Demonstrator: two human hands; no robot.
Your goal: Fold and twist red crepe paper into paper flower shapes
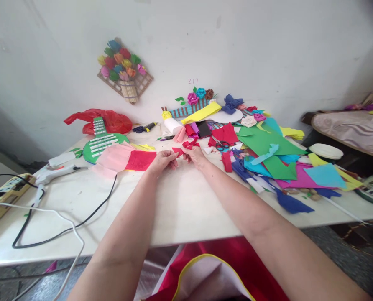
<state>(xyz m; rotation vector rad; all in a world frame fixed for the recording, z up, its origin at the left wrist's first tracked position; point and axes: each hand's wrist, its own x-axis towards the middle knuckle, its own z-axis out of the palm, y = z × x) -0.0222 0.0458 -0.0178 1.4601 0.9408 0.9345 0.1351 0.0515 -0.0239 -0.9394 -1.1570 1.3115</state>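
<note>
Both my hands meet over the middle of the table, pinching a small piece of red crepe paper between them. My left hand has its thumb and forefinger closed on the left end of the piece. My right hand grips the other end, with more red paper showing above its fingers. Left of my left hand lies a flat red sheet, beside a pale pink sheet. Scissors rest just beyond my right hand, near more red crepe paper.
At left are a white glue gun with its cord, a green guitar-shaped board and a red plastic bag. Coloured paper scraps pile up at right. Behind stand a white roll, a dark phone and paper flowers.
</note>
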